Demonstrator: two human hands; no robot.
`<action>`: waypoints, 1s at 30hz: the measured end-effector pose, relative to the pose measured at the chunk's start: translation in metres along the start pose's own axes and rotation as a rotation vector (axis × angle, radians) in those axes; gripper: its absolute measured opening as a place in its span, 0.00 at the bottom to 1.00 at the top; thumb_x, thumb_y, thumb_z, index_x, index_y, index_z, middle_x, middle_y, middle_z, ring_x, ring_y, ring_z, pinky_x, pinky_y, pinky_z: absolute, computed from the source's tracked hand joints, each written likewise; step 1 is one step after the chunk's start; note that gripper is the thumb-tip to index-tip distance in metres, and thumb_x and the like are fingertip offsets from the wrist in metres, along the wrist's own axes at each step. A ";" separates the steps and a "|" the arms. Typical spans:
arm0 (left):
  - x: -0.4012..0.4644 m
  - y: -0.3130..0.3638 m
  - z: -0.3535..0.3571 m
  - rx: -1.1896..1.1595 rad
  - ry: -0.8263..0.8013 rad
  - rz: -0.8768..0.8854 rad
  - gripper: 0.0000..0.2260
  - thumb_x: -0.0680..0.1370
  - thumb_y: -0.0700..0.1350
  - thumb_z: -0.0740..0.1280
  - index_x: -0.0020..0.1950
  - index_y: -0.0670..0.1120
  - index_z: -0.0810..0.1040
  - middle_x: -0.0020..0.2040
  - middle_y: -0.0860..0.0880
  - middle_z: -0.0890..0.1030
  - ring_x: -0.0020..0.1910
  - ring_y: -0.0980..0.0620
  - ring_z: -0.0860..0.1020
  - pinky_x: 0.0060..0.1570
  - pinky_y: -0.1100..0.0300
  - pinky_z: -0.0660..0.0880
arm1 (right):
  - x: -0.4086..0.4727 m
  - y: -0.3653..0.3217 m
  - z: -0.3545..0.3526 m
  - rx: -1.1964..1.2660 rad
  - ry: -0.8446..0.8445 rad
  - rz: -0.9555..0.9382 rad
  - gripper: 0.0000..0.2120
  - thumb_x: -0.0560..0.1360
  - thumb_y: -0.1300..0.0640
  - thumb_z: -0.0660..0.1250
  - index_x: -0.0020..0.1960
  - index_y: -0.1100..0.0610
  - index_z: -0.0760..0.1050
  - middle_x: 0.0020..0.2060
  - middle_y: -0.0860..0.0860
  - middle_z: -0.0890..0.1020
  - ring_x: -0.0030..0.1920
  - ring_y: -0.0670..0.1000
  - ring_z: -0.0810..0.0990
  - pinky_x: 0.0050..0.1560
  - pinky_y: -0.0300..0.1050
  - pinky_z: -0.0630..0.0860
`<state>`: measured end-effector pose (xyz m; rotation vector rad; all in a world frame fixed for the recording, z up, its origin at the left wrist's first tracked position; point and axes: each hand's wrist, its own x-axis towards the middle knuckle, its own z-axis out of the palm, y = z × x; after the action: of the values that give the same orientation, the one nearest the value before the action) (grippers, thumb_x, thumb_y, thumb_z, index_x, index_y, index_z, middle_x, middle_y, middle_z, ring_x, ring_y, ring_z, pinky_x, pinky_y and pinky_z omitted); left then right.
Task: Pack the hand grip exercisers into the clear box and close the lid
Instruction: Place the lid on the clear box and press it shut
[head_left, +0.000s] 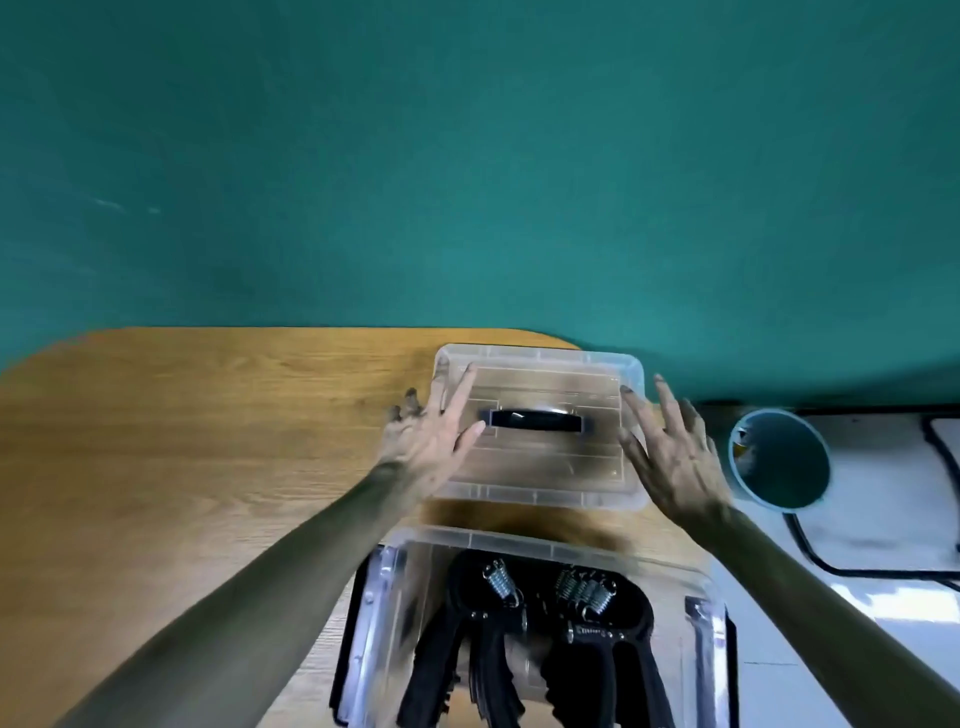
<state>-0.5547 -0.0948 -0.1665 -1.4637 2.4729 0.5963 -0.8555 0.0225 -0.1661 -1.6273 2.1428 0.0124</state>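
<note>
The clear lid (540, 470) with a black handle (535, 420) lies flat on the wooden table (182, 441), beyond the box. My left hand (426, 441) rests with straight fingers on the lid's left edge. My right hand (670, 452) is spread at the lid's right edge, touching or just above it. The clear box (519, 543) stands open at the near edge of the table. Inside it lie black hand grip exercisers (478, 618) with steel springs; a second one (602, 618) sits to the right.
A round teal bin (779, 457) stands on the floor right of the table. A black cable (831, 566) runs across the pale floor there. A green wall fills the background. The table's left half holds nothing in view.
</note>
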 end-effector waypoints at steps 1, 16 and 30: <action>0.003 -0.005 0.010 -0.002 -0.004 -0.019 0.33 0.81 0.67 0.43 0.76 0.62 0.24 0.80 0.49 0.27 0.53 0.42 0.81 0.39 0.48 0.84 | 0.007 0.008 0.011 0.006 -0.024 -0.023 0.28 0.83 0.38 0.46 0.81 0.40 0.45 0.82 0.52 0.45 0.77 0.67 0.54 0.72 0.69 0.62; 0.040 -0.012 0.080 -0.038 0.009 -0.033 0.34 0.83 0.65 0.49 0.82 0.57 0.35 0.82 0.54 0.32 0.81 0.37 0.45 0.77 0.36 0.49 | 0.050 0.025 0.087 -0.068 -0.022 -0.197 0.30 0.82 0.36 0.42 0.81 0.40 0.40 0.81 0.55 0.36 0.81 0.59 0.38 0.77 0.69 0.46; 0.042 0.010 0.054 -0.052 0.184 0.009 0.40 0.79 0.72 0.52 0.83 0.57 0.40 0.83 0.58 0.37 0.56 0.45 0.60 0.51 0.51 0.71 | 0.046 0.021 0.065 0.066 0.275 -0.216 0.24 0.81 0.41 0.55 0.76 0.42 0.66 0.82 0.53 0.53 0.79 0.62 0.56 0.75 0.71 0.51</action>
<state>-0.5847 -0.0995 -0.2286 -1.5939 2.6216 0.5551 -0.8620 0.0049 -0.2465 -1.9041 2.1209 -0.3637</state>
